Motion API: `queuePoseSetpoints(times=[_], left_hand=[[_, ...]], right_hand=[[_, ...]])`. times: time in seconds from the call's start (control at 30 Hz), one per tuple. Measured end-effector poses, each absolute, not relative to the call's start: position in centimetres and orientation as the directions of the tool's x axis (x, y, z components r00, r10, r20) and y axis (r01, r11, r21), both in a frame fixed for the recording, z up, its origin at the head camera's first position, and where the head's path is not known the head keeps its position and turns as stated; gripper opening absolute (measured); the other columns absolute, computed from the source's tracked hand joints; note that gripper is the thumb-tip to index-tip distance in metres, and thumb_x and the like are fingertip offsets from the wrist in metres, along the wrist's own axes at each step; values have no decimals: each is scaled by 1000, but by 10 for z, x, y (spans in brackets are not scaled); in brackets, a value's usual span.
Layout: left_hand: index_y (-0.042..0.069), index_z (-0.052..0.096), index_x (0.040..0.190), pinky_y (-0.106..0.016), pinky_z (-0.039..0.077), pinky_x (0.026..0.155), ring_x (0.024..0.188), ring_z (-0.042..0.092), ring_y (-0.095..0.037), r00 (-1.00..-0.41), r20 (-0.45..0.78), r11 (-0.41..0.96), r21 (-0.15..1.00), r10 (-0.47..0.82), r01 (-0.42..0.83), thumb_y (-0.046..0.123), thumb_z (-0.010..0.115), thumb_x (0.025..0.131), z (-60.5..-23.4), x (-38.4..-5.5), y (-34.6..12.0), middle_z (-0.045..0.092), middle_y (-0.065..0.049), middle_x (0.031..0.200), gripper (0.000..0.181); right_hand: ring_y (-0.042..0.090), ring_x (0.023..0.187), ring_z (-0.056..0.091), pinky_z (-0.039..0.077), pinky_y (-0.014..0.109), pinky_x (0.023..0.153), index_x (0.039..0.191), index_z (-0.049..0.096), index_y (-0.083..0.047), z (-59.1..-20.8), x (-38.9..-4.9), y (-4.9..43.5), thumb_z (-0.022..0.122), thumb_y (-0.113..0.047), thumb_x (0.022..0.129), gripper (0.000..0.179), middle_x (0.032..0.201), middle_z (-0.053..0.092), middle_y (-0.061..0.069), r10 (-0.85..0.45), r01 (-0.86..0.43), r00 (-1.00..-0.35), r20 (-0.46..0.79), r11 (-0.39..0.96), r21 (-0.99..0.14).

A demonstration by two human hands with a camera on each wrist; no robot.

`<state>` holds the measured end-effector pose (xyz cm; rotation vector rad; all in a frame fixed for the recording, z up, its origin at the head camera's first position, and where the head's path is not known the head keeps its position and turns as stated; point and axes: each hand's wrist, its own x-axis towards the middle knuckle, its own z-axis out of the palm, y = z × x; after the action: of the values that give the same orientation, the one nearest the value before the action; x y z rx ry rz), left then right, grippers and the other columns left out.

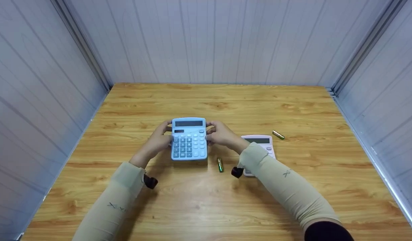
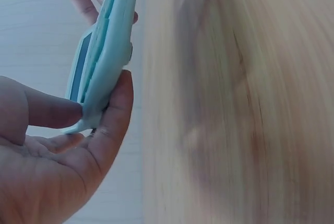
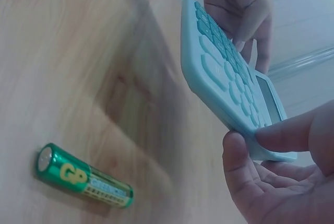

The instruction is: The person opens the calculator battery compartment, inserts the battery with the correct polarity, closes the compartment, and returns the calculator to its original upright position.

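A light blue calculator [image 1: 198, 157] is held up above the wooden table, its keys and dark display facing the head camera. My left hand [image 1: 160, 140] grips its left edge, thumb on the front side and fingers behind, as the left wrist view shows. On the opposite edge, my right hand [image 1: 222, 134] pinches it between thumb and fingers. Below the right hand lies a green and gold battery [image 3: 83, 178] marked GP, touched by neither hand. The calculator's back is mostly hidden.
A pink calculator [image 1: 267, 146] lies on the table [image 1: 199, 207], partly covered by the right forearm. Beyond it, to the right, rests another battery [image 1: 278, 135]. Pale panelled walls [image 1: 206, 43] enclose the back and both sides.
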<state>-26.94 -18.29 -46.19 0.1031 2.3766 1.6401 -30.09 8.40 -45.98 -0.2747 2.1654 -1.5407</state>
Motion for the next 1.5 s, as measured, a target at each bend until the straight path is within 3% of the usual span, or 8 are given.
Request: queuePoseSetpoints(times=[0.27,0.47,0.7,0.87,1.1,1.33,1.5], left_hand=[[6,35,166,-35,65,84,103,68,-25,-961,-129,170,981,245,-88,-5,44,105,-460,-268,-175,51,-25,153,62],[7,35,166,-34,64,83,105,67,-25,-953,-133,133,986,272,-100,-5,42,104,-455,-268,-169,51,-24,154,63],[8,35,167,-34,64,81,106,67,-24,-929,-145,148,984,340,-99,-5,44,104,-451,-270,-163,49,-25,155,66],[8,40,165,-33,64,80,106,67,-24,-892,-160,179,980,423,-90,-7,46,102,-451,-271,-157,49,-28,155,65],[12,46,162,-34,63,79,108,67,-26,-837,-179,239,969,517,-59,-7,45,101,-451,-273,-148,53,-23,151,64],[13,49,161,-35,63,80,108,68,-24,-778,-197,271,962,597,-36,-2,47,105,-450,-273,-140,54,-20,153,58],[16,48,162,-36,63,86,117,66,-27,-753,-219,300,954,621,-30,0,47,107,-449,-274,-136,52,-16,158,58]], right_hand=[[22,91,72,64,30,78,153,48,2,-451,-301,100,59,4,103,51,122,69,21,-432,94,-873,-226,305,-948],[21,93,71,63,27,76,157,45,2,-442,-301,117,63,-2,102,58,126,67,22,-472,36,-862,-185,308,-951],[31,110,70,64,29,86,159,43,2,-438,-304,138,66,-12,106,60,134,64,24,-490,-2,-857,-158,310,-951],[23,106,71,65,31,89,155,49,3,-439,-305,146,66,-13,106,55,134,64,22,-489,-19,-860,-144,312,-950],[12,102,71,65,33,85,149,58,5,-439,-305,152,69,-11,106,47,129,72,24,-516,-59,-845,-141,351,-935],[11,95,72,59,24,75,144,64,3,-435,-302,158,72,-13,103,45,121,77,21,-578,-122,-798,-173,436,-892],[14,101,71,57,24,80,141,67,0,-433,-297,158,74,-13,102,42,121,77,18,-609,-155,-769,-193,471,-869]])
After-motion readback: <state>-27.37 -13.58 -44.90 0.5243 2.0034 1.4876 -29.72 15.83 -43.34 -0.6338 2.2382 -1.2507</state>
